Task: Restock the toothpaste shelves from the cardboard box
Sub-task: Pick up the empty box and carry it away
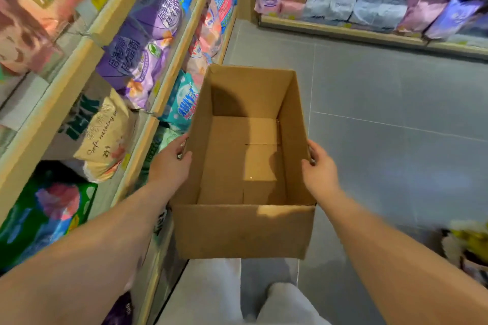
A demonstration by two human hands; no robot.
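A shop aisle with a grey tiled floor (396, 153) runs between wooden shelves (52, 103) stacked with soft bagged goods (142, 55), and no toothpaste is in view. The cardboard box (243, 229) is carried in the air over the floor, just beside the shelves on the left, with the left hand (169, 163) and right hand (319, 166) each gripping a side wall, fingers curled at the handle slots. Its inside shows only bare cardboard, so the restocking looks finished, with probably just the empty box left to take away.

beige bag (105, 137), "Soft washing" legible
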